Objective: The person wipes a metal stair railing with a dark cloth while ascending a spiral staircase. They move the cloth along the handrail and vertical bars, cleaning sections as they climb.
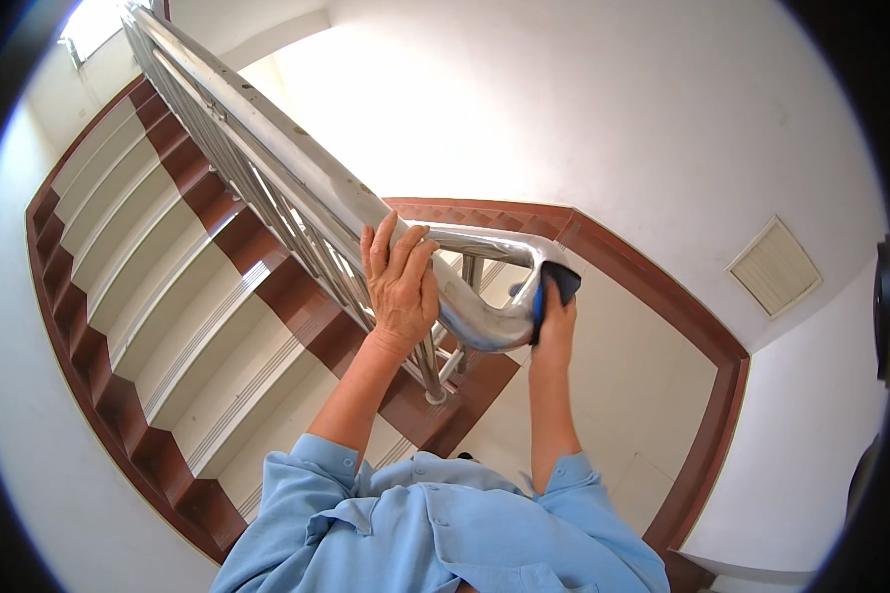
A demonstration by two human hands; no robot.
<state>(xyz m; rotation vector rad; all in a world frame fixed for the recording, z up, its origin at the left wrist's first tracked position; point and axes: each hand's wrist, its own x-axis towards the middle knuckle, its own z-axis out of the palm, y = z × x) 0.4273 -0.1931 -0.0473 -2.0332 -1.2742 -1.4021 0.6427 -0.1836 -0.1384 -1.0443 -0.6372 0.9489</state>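
A metal handrail [319,159], worn and spotted along its upper length, runs from the far upper left down to a curved metal end [489,326]. My left hand [402,285] lies over the rail just above the bend, its fingers curled across the top. In my right hand [558,315] is a black and blue cloth or pad [560,285], pressed against the outer side of the curve. Part of that pad is hidden by my fingers and the rail. A small dark-blue bit shows inside the loop.
Pale stairs [193,296] with dark red borders drop away on the left. Metal balusters [267,215] stand below the rail. To the right are a tiled landing [630,370], a white wall [638,111] and a louvred vent [775,267].
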